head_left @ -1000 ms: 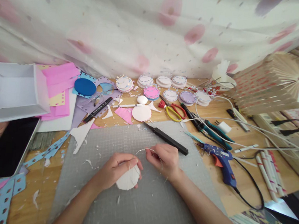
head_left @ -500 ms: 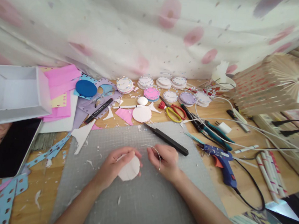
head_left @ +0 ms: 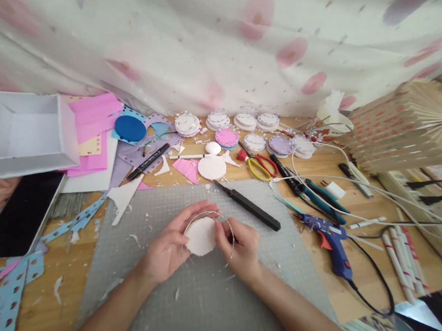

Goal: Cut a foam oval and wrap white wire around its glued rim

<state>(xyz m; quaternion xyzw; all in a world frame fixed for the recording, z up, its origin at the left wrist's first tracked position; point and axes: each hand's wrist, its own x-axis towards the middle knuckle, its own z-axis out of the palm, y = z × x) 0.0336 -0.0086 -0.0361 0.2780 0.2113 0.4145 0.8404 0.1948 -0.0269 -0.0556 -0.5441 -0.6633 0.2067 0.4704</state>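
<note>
Over the grey cutting mat [head_left: 179, 310], my left hand [head_left: 171, 245] is closed around the left side of a round white paper disc [head_left: 201, 237]. A thin, pale cord or wire [head_left: 201, 214] curves along the disc's upper edge. My right hand [head_left: 240, 241] pinches this cord at the disc's right edge, and a loop of it bends down over the fingers. The inner fingertips of both hands are partly hidden. Just beyond the hands lies a black pen-shaped craft knife [head_left: 254, 209], its narrow tip pointing left.
A blue glue gun [head_left: 332, 240], teal-handled pliers [head_left: 327, 202] and scissors [head_left: 261, 166] lie on the right. Several decorated discs [head_left: 226, 138] line the back. To the left are a white box [head_left: 24, 135], a phone [head_left: 20, 216] and paper scraps [head_left: 4, 296]. White cables [head_left: 376, 183] cross the right side.
My right hand has come left to the disc, bringing the cord against its edge. My left hand has turned the disc and raised it slightly. The camera view has shifted a little.
</note>
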